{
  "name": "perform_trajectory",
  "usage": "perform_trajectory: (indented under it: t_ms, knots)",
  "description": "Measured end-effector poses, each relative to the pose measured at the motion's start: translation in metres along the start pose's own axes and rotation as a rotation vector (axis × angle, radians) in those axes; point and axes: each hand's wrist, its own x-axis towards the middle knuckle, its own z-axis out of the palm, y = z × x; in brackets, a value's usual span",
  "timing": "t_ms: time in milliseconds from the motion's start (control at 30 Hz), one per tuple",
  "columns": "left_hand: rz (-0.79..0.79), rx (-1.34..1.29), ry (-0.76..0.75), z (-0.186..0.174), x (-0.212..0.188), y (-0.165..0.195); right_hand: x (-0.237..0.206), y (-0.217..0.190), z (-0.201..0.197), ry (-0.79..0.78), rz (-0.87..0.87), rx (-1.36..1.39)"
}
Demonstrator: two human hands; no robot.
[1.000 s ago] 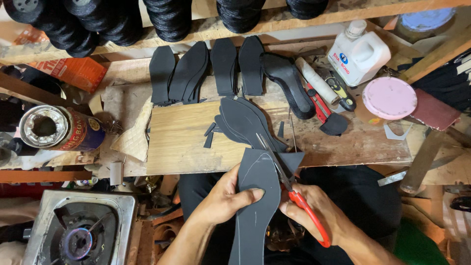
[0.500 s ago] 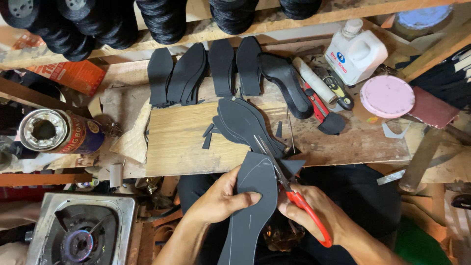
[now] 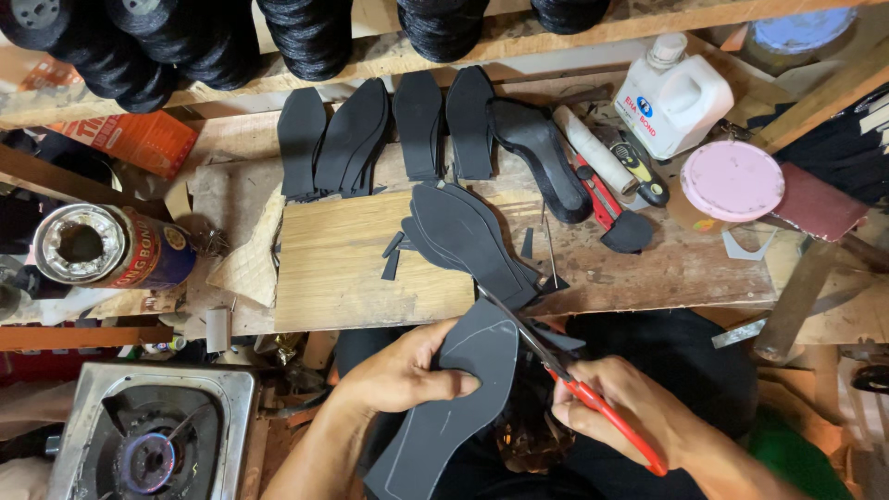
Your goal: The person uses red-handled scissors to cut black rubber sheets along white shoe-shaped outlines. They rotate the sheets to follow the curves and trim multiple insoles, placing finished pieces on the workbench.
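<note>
Left hand point(image 3: 407, 375): I see it pinching one dark sole sheet point(image 3: 454, 398), near centre.
Right hand point(image 3: 630, 417): curled around one pair of red scissors point(image 3: 574, 384), blades at the sheet's right edge.
Desk point(image 3: 370, 268): one sole stack point(image 3: 472, 241).

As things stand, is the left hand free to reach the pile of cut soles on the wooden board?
Probably not right away: the left hand is gripping the dark sole sheet that the red-handled scissors are cutting. The path to the pile of cut soles on the board looks unobstructed otherwise.
</note>
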Motion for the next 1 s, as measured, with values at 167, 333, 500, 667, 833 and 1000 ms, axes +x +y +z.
perform_trajectory:
  t_ms: [167,333,500,667,833,1000]
  knots:
    - [-0.034,0.044,-0.094,-0.008,-0.004,0.004,-0.003,0.013,-0.007,-0.088,0.078,-0.037]
    - [-0.049,-0.008,-0.198,-0.023,-0.004,-0.003,-0.007,0.033,-0.013,-0.158,0.086,0.014]
    - [0.311,-0.798,-0.142,0.003,0.009,-0.025,-0.005,0.039,0.003,-0.023,0.029,0.355]
    - [0.563,-0.512,0.316,0.060,0.049,-0.039,0.013,0.026,0.038,0.351,-0.245,0.106]
    - [0.671,-0.719,0.711,0.072,0.066,-0.033,0.020,0.015,0.044,0.215,0.042,0.217]
    - [0.621,-0.686,0.827,0.075,0.066,-0.030,0.026,0.013,0.051,0.257,0.021,0.270]
